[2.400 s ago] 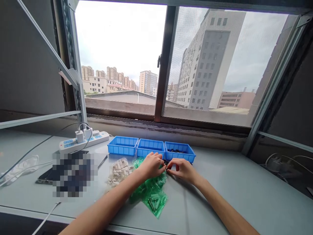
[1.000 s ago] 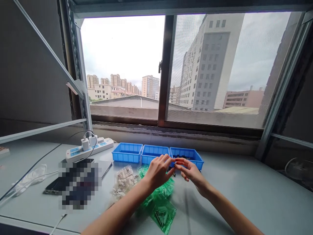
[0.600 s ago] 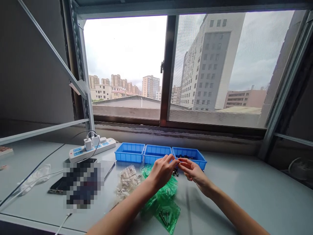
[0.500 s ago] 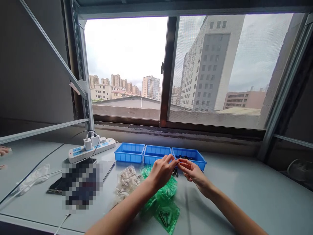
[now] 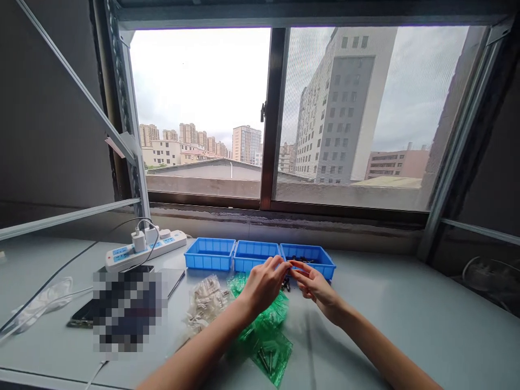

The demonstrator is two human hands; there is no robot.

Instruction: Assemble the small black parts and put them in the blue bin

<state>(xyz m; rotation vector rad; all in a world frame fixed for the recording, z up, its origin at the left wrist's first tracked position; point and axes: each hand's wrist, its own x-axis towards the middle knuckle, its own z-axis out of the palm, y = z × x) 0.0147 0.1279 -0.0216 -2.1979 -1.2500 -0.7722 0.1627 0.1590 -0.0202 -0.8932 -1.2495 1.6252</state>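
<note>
My left hand (image 5: pixel 264 284) and my right hand (image 5: pixel 317 286) meet fingertip to fingertip above the table. Both are pinched closed at the same spot, and what lies between them is too small to make out. Just under the fingers, several small black parts (image 5: pixel 286 285) lie on the table. Green plastic bags (image 5: pixel 270 346) with screw-like pieces inside lie below my left forearm, which partly covers them. Close by on the left is a heap of clear bags (image 5: pixel 207 303) with light-coloured pieces. Behind my hands stands a blue bin (image 5: pixel 328 266) holding dark parts.
Two more blue bins, a left one (image 5: pixel 209 262) and a middle one (image 5: pixel 249 265), line up beside it below the window. A power strip (image 5: pixel 146 250) with plugs and cables, a dark device (image 5: pixel 81 317) and a crumpled clear bag (image 5: pixel 51 298) occupy the left.
The whole view has shifted slightly, so things appear further left. My hands keep the same fingertip pinch. Another person's fingers at the left edge have gone out of view.
</note>
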